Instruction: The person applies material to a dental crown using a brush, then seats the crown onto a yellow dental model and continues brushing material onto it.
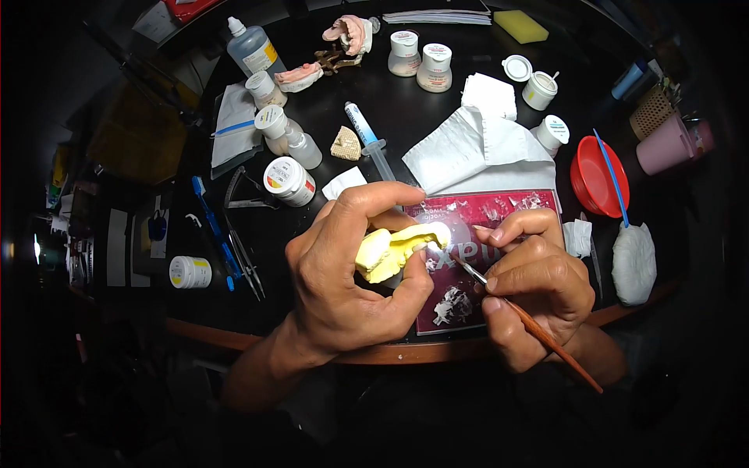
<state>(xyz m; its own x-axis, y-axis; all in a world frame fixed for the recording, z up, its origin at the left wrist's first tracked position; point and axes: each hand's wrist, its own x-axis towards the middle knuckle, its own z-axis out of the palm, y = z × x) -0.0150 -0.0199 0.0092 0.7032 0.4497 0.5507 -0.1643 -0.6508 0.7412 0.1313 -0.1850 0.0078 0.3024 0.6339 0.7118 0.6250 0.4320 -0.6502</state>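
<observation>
My left hand point(355, 273) grips a yellow dental model point(381, 256) between thumb and fingers, above the left part of a dark red board point(476, 313). A small pale piece shows on the model beside the thumb tip. In my right hand point(538, 288) is a thin brush point(540, 331) with a wooden handle, its fingers pinched round the metal part. The brush tip points up and left toward the model, just right of it. White scraps lie on the board below.
Behind the hands are a white cloth point(460, 152), a syringe point(367, 136) and white jars point(289, 182). A red bowl point(598, 175) and a white wrapped pad point(633, 265) stand at the right. Tweezers point(248, 261) and a blue toothbrush point(212, 226) lie left.
</observation>
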